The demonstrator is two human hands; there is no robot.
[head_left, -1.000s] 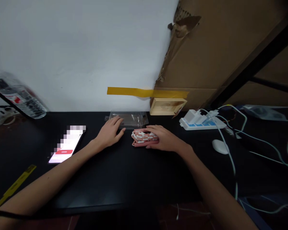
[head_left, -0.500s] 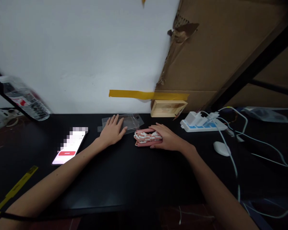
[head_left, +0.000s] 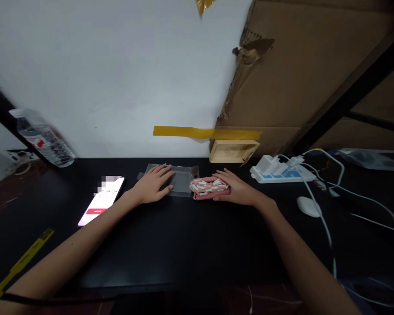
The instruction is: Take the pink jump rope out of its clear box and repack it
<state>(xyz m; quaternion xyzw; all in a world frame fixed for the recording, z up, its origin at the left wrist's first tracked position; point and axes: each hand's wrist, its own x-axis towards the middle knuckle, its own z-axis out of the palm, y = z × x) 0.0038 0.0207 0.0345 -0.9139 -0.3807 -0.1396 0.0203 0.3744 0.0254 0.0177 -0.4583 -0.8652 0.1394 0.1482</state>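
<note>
A clear plastic box (head_left: 182, 181) lies on the black table (head_left: 170, 245). My left hand (head_left: 153, 183) rests on its left part with the fingers spread. Touching the right end of this box is a pink bundle wrapped with a pink-and-white cord (head_left: 209, 188). My right hand (head_left: 232, 187) is wrapped round the bundle's right end, thumb at the near side and fingers over the far side.
A lit phone (head_left: 101, 199) lies at the left, near a leaning bottle (head_left: 46, 140). Behind the bundle stands a wooden box (head_left: 233, 151). A power strip (head_left: 280, 173), a white mouse (head_left: 308, 206) and loose cables are at the right.
The clear box has been turned and pulled nearer, its right end now against the bundle. My left hand has moved with it. My right hand still holds the bundle. The view has shifted slightly.
</note>
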